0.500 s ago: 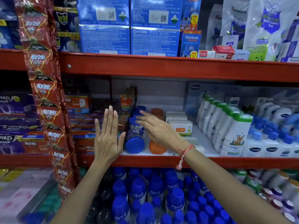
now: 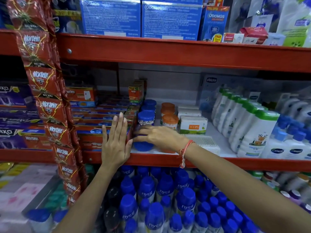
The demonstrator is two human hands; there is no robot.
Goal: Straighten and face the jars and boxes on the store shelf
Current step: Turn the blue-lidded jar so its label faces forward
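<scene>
My left hand is open and flat, its palm pressed on the front of a stack of red and blue Mortein boxes on the middle shelf. My right hand lies over a blue-lidded jar that rests on its side at the shelf's front, lid towards me, with my fingers curled around its top. Behind it stand upright blue-lidded jars and orange-lidded jars in rows. Another orange jar is mostly hidden under my right wrist.
A red shelf edge runs below my hands. A strip of Mortein sachets hangs at the left. Tulips boxes and white bottles with green caps stand to the right. Nycil bottles fill the shelf below.
My left hand has moved right and now presses on the box stack. My right hand has dropped onto the lying blue-lidded jar. The view has come closer to the shelf.
</scene>
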